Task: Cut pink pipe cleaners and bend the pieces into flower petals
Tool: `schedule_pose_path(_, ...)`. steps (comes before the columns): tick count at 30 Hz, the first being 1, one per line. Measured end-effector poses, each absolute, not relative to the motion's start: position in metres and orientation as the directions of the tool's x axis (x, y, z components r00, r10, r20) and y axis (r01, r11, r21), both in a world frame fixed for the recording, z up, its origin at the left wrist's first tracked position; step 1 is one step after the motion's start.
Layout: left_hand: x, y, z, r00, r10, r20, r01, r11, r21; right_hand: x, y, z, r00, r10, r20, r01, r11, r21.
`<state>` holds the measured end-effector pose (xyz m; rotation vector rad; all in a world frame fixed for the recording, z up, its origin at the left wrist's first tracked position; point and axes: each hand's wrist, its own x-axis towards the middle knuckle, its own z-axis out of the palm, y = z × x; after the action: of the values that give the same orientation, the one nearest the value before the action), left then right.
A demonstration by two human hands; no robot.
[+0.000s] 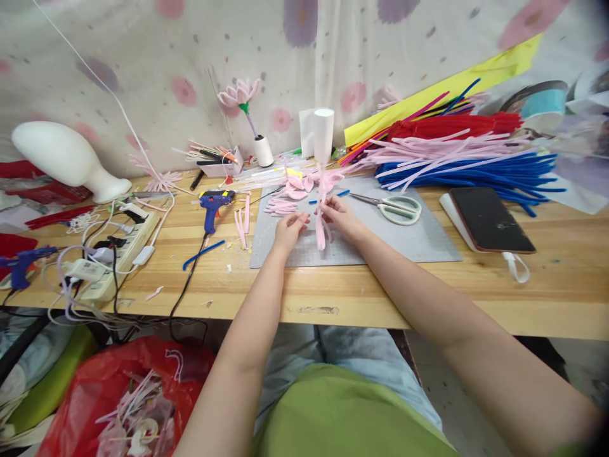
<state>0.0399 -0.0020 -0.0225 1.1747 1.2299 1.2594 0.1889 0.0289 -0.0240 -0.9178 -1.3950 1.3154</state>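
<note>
Both my hands work over a grey cutting mat point(419, 238) on a wooden table. My left hand point(288, 230) and my right hand point(340, 218) pinch a bent pink pipe cleaner piece point(321, 219) between them, fingers closed on it. Finished pink petal loops point(280, 205) lie just beyond my left hand, with more pink petals point(304, 183) behind. A short blue stem piece point(340, 193) rests on the mat near my right hand.
White-handled scissors point(397, 208) lie on the mat at right. A blue glue gun point(212, 206) stands left of it, a power strip point(121, 251) further left. Piles of blue, pink and red pipe cleaners point(466, 162) fill the back right. A phone point(490, 219) lies at right.
</note>
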Motion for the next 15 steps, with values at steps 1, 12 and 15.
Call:
schedule_pose_path(1, 0.041, -0.002, -0.022, -0.021, 1.000, 0.009, -0.024, -0.010, 1.000, 0.186, 0.027, -0.023, -0.268, 0.948, 0.170, -0.071, 0.157, -0.985)
schedule_pose_path(12, 0.043, 0.001, -0.028, -0.088, 0.996, 0.001, -0.154, -0.014, 0.988, 0.171, 0.026, -0.022, -0.310, 0.908, 0.281, 0.185, 0.347, -0.919)
schedule_pose_path(15, 0.043, 0.002, -0.029, -0.154, 0.988, 0.033, -0.169, -0.060, 0.984, 0.178, 0.025, -0.023, -0.323, 0.919, 0.226, 0.321, 0.331, -0.888)
